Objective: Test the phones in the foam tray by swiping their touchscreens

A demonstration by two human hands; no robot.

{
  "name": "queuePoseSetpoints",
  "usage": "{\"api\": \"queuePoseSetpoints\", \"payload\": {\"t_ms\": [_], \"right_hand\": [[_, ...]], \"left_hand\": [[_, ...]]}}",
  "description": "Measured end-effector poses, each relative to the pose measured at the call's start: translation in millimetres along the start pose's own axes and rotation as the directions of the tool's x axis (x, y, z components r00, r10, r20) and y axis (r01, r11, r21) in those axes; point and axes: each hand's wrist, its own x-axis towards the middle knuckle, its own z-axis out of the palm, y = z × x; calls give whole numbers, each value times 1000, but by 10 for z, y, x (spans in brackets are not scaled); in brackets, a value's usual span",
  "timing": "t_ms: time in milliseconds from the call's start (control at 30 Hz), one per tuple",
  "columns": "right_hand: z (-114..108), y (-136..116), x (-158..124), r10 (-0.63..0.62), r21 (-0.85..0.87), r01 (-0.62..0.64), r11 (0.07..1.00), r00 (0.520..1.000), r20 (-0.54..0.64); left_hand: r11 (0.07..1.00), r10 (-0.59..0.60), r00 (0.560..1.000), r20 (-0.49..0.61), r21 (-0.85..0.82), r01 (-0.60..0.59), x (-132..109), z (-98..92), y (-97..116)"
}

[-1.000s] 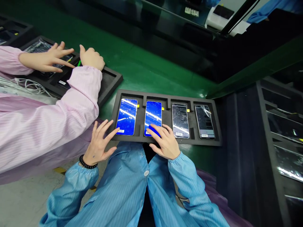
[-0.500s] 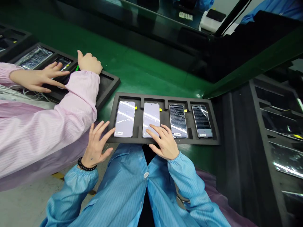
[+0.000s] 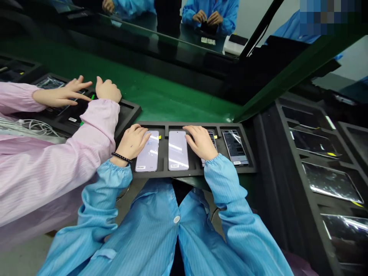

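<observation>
A dark foam tray (image 3: 250, 167) lies across in front of me with several smartphones in its compartments. My left hand (image 3: 132, 142) rests over the left edge of the leftmost phone (image 3: 148, 155), fingers stretched toward its top; the phone's screen is pale. Beside it lies a second pale-screened phone (image 3: 178, 151). My right hand (image 3: 202, 142) is spread over the third phone (image 3: 212, 137), covering most of it, with its thumb near the second phone's right edge. At the right end a phone (image 3: 235, 147) shows dark text lines. Neither hand grips anything.
At left, a person in pink sleeves (image 3: 97, 115) reaches over another foam tray (image 3: 130, 113). White cables (image 3: 31, 126) lie near them. More phone trays (image 3: 304, 191) are at right. Across the green bench (image 3: 161, 96), behind a dark barrier, a person's hands (image 3: 208, 17) hold a dark object.
My left hand has moved up and right onto the leftmost phone. My right hand has shifted up and right, from the second phone to the third. The view has tilted up.
</observation>
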Motion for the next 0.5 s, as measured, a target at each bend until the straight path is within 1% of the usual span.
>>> {"api": "queuePoseSetpoints", "payload": {"t_ms": [67,133,233,333,367,400,433,467,500], "right_hand": [[1,-18,-63,-29,11,30,999,1000,-9],[-19,-62,-213,-77,52,77,996,997,-9],[-79,-155,-517,-131,157,135,978,991,-32],[-118,-242,-842,-99,242,120,963,990,-96],[-114,-263,-947,-75,264,103,959,990,-116],[-98,-278,-1049,-48,282,84,956,990,-132],[-73,-287,-1145,-19,296,61,953,989,-143],[-41,-290,-1231,7,306,39,951,989,-150],[-5,-291,-1305,29,313,21,950,988,-153]], "left_hand": [[1000,-9,1000,-18,-13,9,72,59,-20],[998,-25,999,-41,-50,23,101,60,-46],[988,-58,996,-71,-150,47,119,-34,-78],[945,-146,980,-134,-314,97,73,-151,-44],[911,-191,971,-146,-396,120,32,-175,-13],[847,-254,959,-127,-508,157,-19,-189,23],[753,-318,945,-71,-625,207,-76,-191,60],[643,-368,930,12,-719,264,-131,-183,95],[542,-397,912,103,-776,323,-178,-168,125]]}}
